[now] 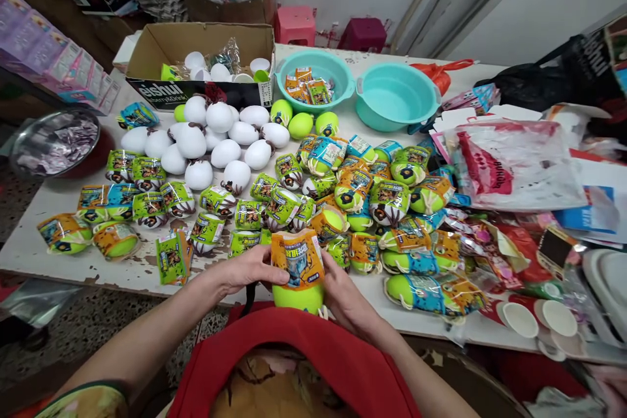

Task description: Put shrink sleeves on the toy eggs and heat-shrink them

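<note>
Close to my body, at the table's front edge, I hold a lime-green toy egg (pixel 298 299) between both hands. An orange printed packet (pixel 296 255) lies against its upper side. My left hand (pixel 252 269) grips from the left, its thumb pressed on the packet. From the right, my right hand (pixel 345 294) closes around the egg and the packet's edge; some of its fingers are hidden. Pale cord ends show under the egg. Just beyond my hands are several wrapped green eggs (pixel 287 207). Loose green and orange packets (pixel 172 258) lie to the left.
White eggs (pixel 219 117) are piled mid-table before a cardboard box (pixel 196 96). One turquoise basin (pixel 284 88) contains packets; another turquoise basin (pixel 396 101) stands beside it. A metal bowl (pixel 22 144) sits far left. Plastic bags (pixel 519 163) and paper cups (pixel 520 320) crowd the right.
</note>
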`<state>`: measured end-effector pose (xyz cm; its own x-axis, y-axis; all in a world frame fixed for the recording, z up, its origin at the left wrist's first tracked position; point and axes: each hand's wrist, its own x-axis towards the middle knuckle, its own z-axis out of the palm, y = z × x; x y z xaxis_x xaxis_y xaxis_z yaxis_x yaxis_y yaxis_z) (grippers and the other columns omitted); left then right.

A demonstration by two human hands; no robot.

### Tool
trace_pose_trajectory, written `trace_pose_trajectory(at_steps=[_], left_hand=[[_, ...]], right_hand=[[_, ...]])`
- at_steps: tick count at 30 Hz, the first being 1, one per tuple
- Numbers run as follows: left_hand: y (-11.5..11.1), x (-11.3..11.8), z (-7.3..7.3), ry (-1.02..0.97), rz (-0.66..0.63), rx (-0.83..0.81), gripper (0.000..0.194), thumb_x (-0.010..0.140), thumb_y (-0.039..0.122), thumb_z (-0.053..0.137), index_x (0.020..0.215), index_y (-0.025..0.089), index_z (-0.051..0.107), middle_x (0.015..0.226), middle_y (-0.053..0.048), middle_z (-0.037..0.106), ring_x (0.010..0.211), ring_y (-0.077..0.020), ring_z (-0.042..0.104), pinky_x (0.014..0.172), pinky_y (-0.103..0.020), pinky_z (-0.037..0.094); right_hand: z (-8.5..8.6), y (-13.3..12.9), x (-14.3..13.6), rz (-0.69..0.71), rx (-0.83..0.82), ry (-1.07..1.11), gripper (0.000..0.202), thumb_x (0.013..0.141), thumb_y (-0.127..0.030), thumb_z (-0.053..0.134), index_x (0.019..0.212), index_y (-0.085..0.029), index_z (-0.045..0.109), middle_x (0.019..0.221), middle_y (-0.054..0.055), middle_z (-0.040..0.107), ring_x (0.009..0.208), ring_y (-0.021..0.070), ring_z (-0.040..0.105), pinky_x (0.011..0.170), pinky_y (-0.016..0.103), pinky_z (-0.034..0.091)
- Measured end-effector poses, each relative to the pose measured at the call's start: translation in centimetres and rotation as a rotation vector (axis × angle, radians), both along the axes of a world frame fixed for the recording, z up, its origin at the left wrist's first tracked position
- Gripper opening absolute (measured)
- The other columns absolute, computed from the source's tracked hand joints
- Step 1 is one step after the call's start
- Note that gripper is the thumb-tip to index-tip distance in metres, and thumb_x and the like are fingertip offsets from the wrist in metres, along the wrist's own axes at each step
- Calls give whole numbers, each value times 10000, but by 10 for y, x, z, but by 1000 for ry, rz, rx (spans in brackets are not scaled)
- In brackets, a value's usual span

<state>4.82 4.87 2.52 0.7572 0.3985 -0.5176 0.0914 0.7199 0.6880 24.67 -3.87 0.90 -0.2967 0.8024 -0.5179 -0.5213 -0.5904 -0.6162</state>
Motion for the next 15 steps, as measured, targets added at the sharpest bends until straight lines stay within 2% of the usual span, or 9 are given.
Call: trace_pose_trajectory(at_steps=[3,6,10,15], left_hand=[[1,1,3,-7,7,31,589,648,322,802,1191,175,628,1110,-88,699,1027,-264,612,942,-384,426],[-8,-2,0,5,20,24,607,636,373,811,1182,175,631,1102,-87,701,1031,-272,614,942,-394,433],[-20,-9,-4,54,14,42,651,588,398,839,1168,178,642,1129,-82,691,1073,-289,593,943,-387,437],[-20,-9,-2,62,-13,84,674,612,403,821,1217,188,614,1191,-73,664,1133,-297,553,999,-393,394]], right_hand=[[4,3,2,41,42,-72,601,718,-475,749,1213,-203,544,1230,108,613,1117,280,581,966,448,451],[5,-2,1,64,47,-169,624,631,-460,812,1150,-197,587,1139,95,663,1059,300,608,945,466,466],[4,-15,-4,39,-28,-250,722,520,-491,857,1123,-200,585,1108,95,683,1039,308,622,928,462,483],[3,-17,-5,42,-51,-243,708,517,-499,853,1097,-194,585,1130,105,676,1069,316,613,950,461,471]])
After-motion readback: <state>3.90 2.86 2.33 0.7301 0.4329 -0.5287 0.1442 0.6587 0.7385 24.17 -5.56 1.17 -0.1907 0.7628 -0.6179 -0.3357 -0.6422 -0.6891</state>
